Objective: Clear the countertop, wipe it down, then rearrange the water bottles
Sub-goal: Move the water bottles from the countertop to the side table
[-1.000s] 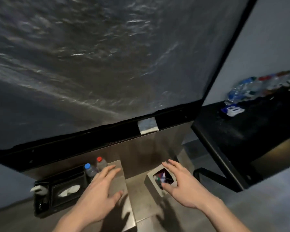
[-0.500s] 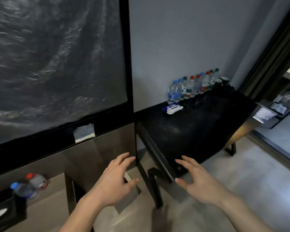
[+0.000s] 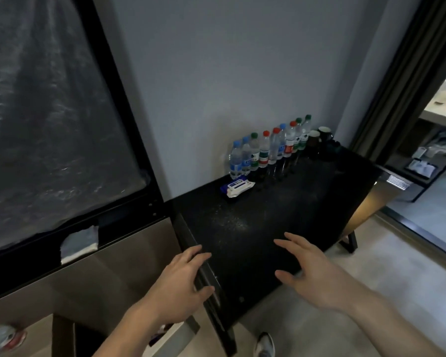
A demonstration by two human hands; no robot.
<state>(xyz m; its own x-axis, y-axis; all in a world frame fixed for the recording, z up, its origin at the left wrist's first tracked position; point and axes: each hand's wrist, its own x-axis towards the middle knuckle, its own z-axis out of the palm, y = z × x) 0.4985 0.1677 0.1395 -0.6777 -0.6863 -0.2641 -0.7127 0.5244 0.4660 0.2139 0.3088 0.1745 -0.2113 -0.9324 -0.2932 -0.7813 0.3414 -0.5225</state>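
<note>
Far left, bottom corner, a blurred plastic bottle with a red band (image 3: 4,336) lies cut off by the frame edge, too smeared to read. Above it the big black-framed dark glass panel (image 3: 49,119) fills the left side, its surface rippled with reflections, and a pale square patch (image 3: 79,244) sits on its lower frame; what that patch is, hard to say. Moving in, the left hand (image 3: 177,286) hangs at the near left edge of the speckled black stone countertop (image 3: 276,210), fingers loosely spread, gripping nothing; whether the fingertips touch the edge cannot be told. Below the wrist something dark and purplish peeks out of a box, mostly hidden by the forearm. On the floor, the toe of a white shoe (image 3: 265,343) shows under the counter's corner. Back at the wall, a white-and-blue pack of wet wipes (image 3: 237,187) lies flat just in front of the row of clear water bottles with blue, green and red caps (image 3: 269,149), standing upright, packed close together against the grey wall. Right of them two dark mugs (image 3: 319,139) melt into shadow, barely distinguishable. The right hand (image 3: 312,275) floats over the near right part of the countertop, palm down, fingers straight and fanned, empty. Far right, a doorway shows a dim tray with blurred pale items.
</note>
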